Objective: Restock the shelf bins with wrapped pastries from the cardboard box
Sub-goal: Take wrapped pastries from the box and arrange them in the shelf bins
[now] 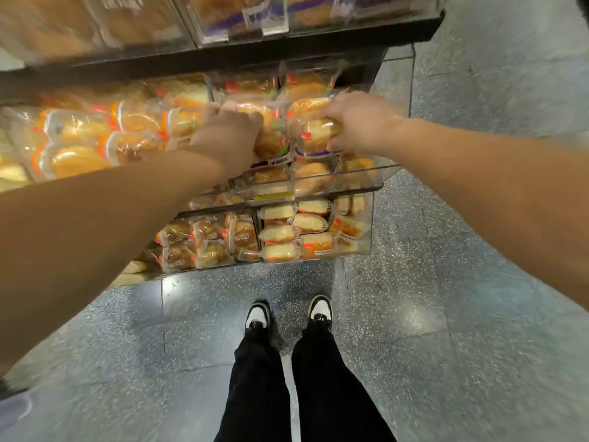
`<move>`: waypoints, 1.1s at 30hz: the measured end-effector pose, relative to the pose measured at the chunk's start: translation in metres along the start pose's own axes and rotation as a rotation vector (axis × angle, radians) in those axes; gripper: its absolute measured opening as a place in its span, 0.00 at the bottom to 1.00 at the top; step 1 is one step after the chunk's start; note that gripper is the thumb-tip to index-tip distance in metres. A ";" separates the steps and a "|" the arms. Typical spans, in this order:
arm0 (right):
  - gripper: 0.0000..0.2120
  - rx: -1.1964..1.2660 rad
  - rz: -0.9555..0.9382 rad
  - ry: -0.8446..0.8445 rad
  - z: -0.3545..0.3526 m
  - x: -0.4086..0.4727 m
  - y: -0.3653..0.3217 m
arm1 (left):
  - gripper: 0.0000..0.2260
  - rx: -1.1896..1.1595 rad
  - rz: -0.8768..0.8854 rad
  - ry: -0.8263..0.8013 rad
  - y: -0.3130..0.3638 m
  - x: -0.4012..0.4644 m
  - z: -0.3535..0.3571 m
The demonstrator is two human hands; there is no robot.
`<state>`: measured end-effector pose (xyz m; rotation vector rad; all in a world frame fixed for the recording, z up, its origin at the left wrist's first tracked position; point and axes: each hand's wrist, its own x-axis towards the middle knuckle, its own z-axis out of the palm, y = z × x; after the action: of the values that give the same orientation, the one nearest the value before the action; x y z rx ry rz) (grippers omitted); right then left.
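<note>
Two shelf tiers of clear bins (357, 178) packed with wrapped buns, standing at twelve o'clock above two black-and-white shoes (288, 314) on speckled floor (446, 314). Crowding the middle tier at nine o'clock, orange-trimmed packs (95, 135), too many and too blurred for counting. Reaching forward, both bare arms outstretched. Curling down among the buns near centre, left hand (228, 129), its grip hidden. Pinching one wrapped pastry (315, 134) at one o'clock over the right-hand bin, right hand (357, 121).

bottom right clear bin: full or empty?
Close to full. The bottom right bin holds stacked pale wrapped pastries that reach nearly to its top edge.
</note>
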<state>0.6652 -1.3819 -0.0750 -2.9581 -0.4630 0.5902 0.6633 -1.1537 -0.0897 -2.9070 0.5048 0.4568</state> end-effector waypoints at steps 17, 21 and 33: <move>0.24 0.032 0.023 0.020 0.021 0.019 -0.016 | 0.09 0.235 0.012 0.155 0.002 -0.002 0.010; 0.27 -0.080 -0.048 0.095 0.025 0.012 -0.011 | 0.11 0.246 -0.024 0.168 0.010 -0.005 0.008; 0.34 -0.074 0.052 0.101 0.002 -0.020 -0.015 | 0.20 0.112 -0.108 0.153 0.020 -0.023 -0.006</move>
<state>0.6430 -1.3742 -0.0671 -3.0610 -0.4082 0.4344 0.6371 -1.1661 -0.0787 -2.8562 0.3778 0.1867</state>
